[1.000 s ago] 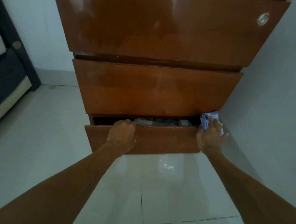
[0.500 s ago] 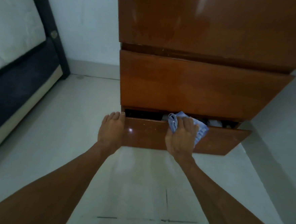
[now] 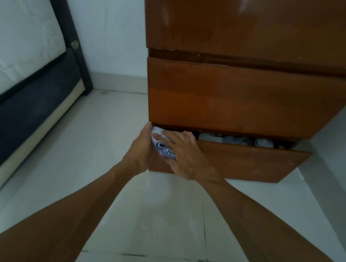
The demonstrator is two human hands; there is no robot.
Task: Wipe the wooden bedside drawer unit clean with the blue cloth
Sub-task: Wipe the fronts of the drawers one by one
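Note:
The wooden bedside drawer unit [image 3: 242, 98] fills the upper right. Its bottom drawer [image 3: 247, 162] is pulled out a little, with clothes showing in the gap. My right hand [image 3: 183, 154] presses the bunched blue cloth [image 3: 162, 147] against the top left corner of that drawer's front, fingers spread over it. My left hand [image 3: 140, 149] lies flat against the drawer's left end, fingers straight and pointing up, right beside the cloth.
A bed with a white mattress [image 3: 21, 38] and a dark frame [image 3: 25, 116] stands at the left. Pale floor tiles [image 3: 161, 222] lie below the unit. White walls [image 3: 113, 28] close in behind and to the right of the unit.
My right hand has slid the cloth leftward along the bottom drawer's top edge, from the right end to the left corner. My left hand moved from the drawer front to its left end.

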